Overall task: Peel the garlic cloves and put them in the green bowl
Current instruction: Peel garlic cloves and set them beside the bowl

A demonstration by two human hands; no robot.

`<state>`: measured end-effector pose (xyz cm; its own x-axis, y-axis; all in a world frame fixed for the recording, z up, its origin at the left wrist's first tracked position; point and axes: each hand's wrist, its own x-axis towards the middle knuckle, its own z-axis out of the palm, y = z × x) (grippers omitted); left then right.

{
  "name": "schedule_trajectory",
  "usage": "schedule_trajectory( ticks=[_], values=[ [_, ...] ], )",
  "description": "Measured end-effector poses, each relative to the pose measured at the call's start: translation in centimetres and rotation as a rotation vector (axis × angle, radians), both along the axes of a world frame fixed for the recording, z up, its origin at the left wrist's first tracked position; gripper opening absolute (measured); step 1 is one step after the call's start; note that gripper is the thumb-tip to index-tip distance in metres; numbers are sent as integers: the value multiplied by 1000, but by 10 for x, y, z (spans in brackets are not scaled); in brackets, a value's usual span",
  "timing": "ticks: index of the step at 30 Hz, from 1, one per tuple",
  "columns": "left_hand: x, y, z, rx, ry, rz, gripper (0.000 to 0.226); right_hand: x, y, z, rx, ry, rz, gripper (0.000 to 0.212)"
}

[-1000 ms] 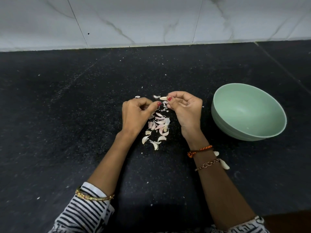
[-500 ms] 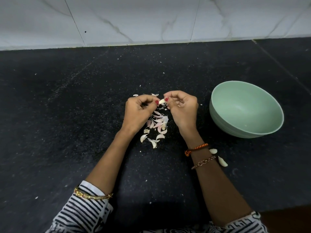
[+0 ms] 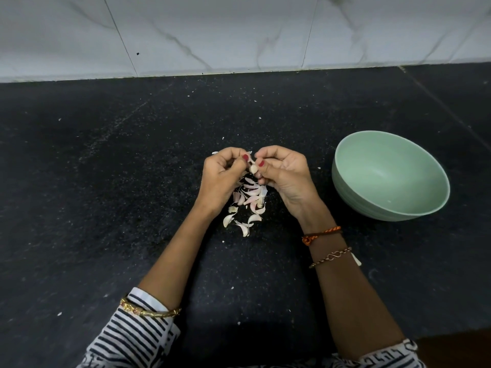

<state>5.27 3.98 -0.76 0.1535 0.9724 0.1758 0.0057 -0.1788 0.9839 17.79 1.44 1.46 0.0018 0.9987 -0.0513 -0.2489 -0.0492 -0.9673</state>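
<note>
Head view: both hands, left (image 3: 221, 179) and right (image 3: 285, 176), pinch one pale, curved clove (image 3: 253, 168) above papery pink-white skins (image 3: 248, 200) on the speckled black worktop (image 3: 106, 181). The smooth round green bowl (image 3: 435, 208) sits right, holding no cloves

My black speckled countertop (image 3: 106, 208) carries the green bowl (image 3: 345, 181), a heap of garlic skins and perhaps cloves (image 3: 249, 200), and scattered white flecks.

Hands: two, left hand (image 3: 221, 179) and right hand (image 3: 285, 176)
Green bowl (image 3: 353, 192): one
Garlic clove (image 3: 253, 168) held: one
Wrist bands: three
</note>
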Motion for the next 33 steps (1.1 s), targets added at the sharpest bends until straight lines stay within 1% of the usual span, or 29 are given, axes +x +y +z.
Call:
schedule_trajectory(
  ticks=[3,5,8,10,12,14,15,16,18,19,27,33],
  values=[
    [0,0,0,28,31,40,15,-3,0,0,-11,26,0,10],
    [2,-1,-1,25,38,51,14,-4,0,0,-17,47,-4,10],
    [0,2,0,-51,-65,153,17,-4,1,0,-51,214,-21,12],
    [-6,6,1,-61,-107,259,20,-1,2,1,-46,259,-77,12],
    [-9,8,-1,-26,-86,279,29,0,3,-2,-29,190,-165,11],
    [-8,6,-4,15,-48,199,46,-3,4,-6,-21,106,-250,9],
    [-6,4,-4,39,-32,147,47,-5,4,-8,-8,69,-286,9],
    [-4,3,-4,52,-32,98,39,-6,4,-9,13,36,-315,10],
    [0,1,-2,40,-83,28,14,-7,5,-11,59,-5,-360,11],
    [0,1,-2,31,-108,16,8,-7,5,-11,76,-14,-372,12],
    [-1,1,-3,-10,-129,5,12,-8,5,-13,127,-32,-448,15],
    [0,0,-2,-57,-193,34,19,-11,5,-15,158,-91,-447,15]
  ],
)
